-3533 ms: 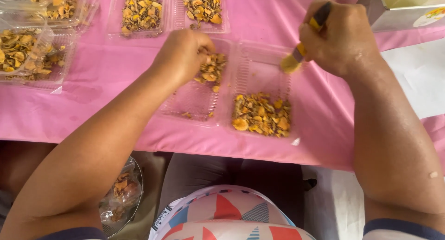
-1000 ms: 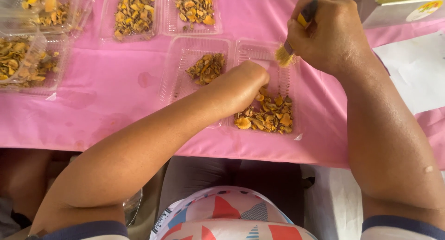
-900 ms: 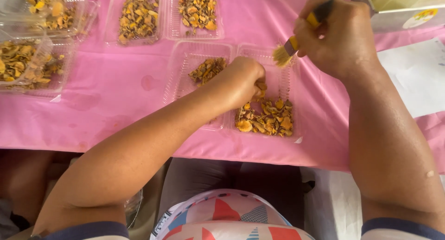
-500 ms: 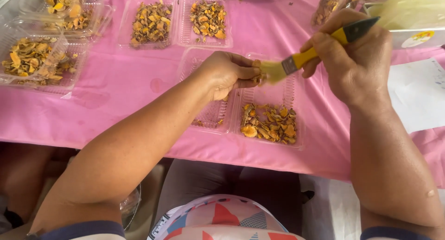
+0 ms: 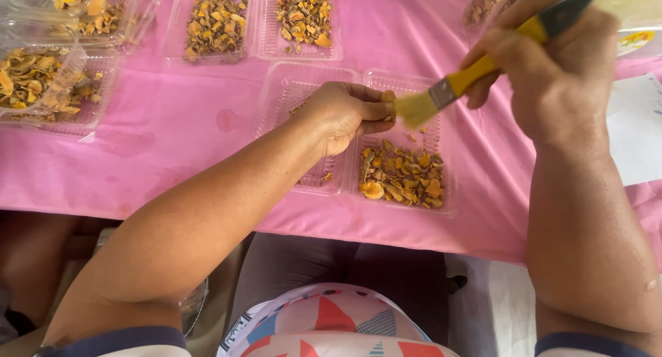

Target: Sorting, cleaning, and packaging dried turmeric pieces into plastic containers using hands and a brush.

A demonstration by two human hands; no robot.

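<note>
My left hand (image 5: pixel 341 114) pinches a small dried orange-yellow piece (image 5: pixel 388 96) between thumb and fingers, above an open clear clamshell tray (image 5: pixel 289 88). My right hand (image 5: pixel 552 67) grips a paintbrush (image 5: pixel 476 73) with a yellow handle and pale bristles; the bristles touch the held piece. The tray's right half holds a pile of dried yellow-orange pieces (image 5: pixel 400 174). Its left half is mostly hidden by my left hand, with a few bits showing.
A pink cloth (image 5: pixel 172 136) covers the table. More clear trays of dried pieces sit at the back (image 5: pixel 217 22) (image 5: pixel 303 15) and far left (image 5: pixel 41 84). White paper (image 5: pixel 634 129) lies at the right, and a white box stands at the top right.
My left hand lifted a piece out of the tray's right half. My right hand lowered the brush until its bristles met that piece. The view tilted up slightly.
</note>
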